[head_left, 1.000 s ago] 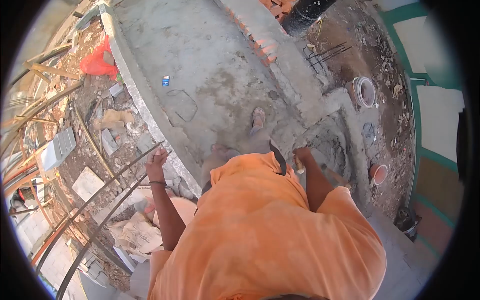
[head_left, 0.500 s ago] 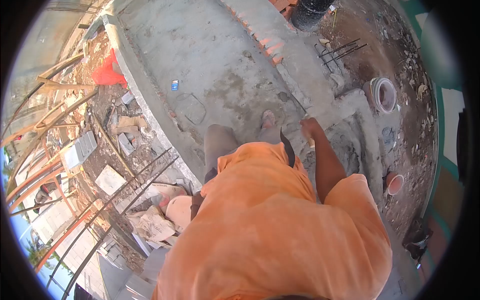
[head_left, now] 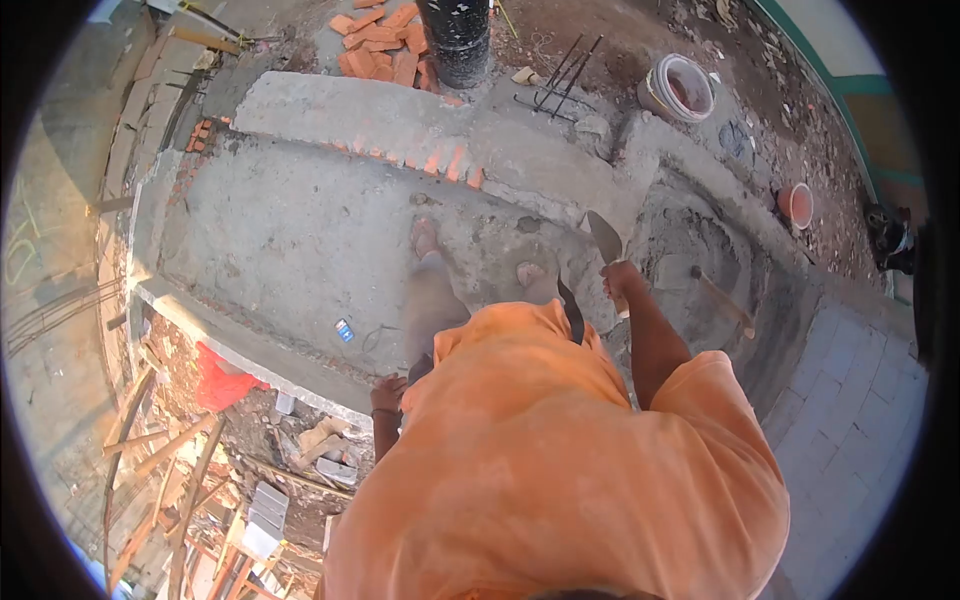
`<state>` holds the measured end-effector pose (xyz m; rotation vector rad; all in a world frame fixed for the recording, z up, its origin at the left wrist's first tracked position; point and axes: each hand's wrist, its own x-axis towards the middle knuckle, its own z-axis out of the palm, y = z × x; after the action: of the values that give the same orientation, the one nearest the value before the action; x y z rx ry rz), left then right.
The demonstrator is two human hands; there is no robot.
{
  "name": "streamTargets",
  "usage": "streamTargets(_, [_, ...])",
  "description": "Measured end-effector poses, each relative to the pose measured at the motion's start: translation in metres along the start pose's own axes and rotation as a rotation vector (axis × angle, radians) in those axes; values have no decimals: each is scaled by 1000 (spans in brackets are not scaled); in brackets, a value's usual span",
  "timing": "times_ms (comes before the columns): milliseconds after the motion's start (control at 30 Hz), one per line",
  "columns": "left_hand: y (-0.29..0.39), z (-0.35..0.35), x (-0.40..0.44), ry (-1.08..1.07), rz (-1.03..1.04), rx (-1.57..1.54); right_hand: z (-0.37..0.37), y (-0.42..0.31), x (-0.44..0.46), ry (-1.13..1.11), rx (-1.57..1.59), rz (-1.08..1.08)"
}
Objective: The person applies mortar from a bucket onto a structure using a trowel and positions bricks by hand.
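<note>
My right hand [head_left: 622, 283] is closed round the handle of a trowel [head_left: 605, 238], whose metal blade points up and away from me, over the edge of the grey mortar. To its right, wet mortar [head_left: 690, 235] fills a hollow where a wooden-handled tool [head_left: 725, 302] lies. My left hand [head_left: 389, 392] is low beside my left thigh, by the low wall's edge; its fingers are small and partly in shadow, and I see nothing in them. A small blue packet [head_left: 345, 330] lies on the cement floor to the left of my legs.
Broken bricks [head_left: 385, 45] are heaped beside a black drum [head_left: 455, 40]. Bent rebar [head_left: 562, 85], a pale bucket [head_left: 680, 88] and a reddish bucket [head_left: 796, 205] stand farther right. A red bag [head_left: 225, 378], planks and rubble lie beyond the low wall [head_left: 260, 350] at lower left.
The view has swung round, and my feet have shifted on the floor. My left hand has come down from the rods to my side. The trowel blade now shows clearly.
</note>
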<state>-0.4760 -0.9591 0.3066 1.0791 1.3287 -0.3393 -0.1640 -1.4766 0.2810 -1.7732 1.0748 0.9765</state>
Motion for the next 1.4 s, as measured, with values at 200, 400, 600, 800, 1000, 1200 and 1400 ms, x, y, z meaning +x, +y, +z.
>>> streamTargets(200, [206, -36, 96, -257, -28, 529, 86, 52, -80, 357, 559, 79])
streamTargets(400, [374, -32, 154, -271, 118, 661, 250, 126, -153, 396, 972, 282])
streamTargets(600, [426, 14, 151, -527, 312, 1357, 375, 161, -197, 425, 1215, 408])
streamTargets(800, [495, 86, 195, -576, 201, 1571, 508, 185, -236, 630, 1381, 492])
streamTargets(1000, [506, 226, 187, -809, 298, 1782, 641, 163, -287, 705, 1227, 861])
streamTargets(1200, [437, 264, 223, -1155, 568, 2277, 730, 79, -282, 728, 1536, 971])
streamTargets(1400, [409, 234, 143, -1399, 772, 2659, 717, 2, -283, 610, 1530, 1024])
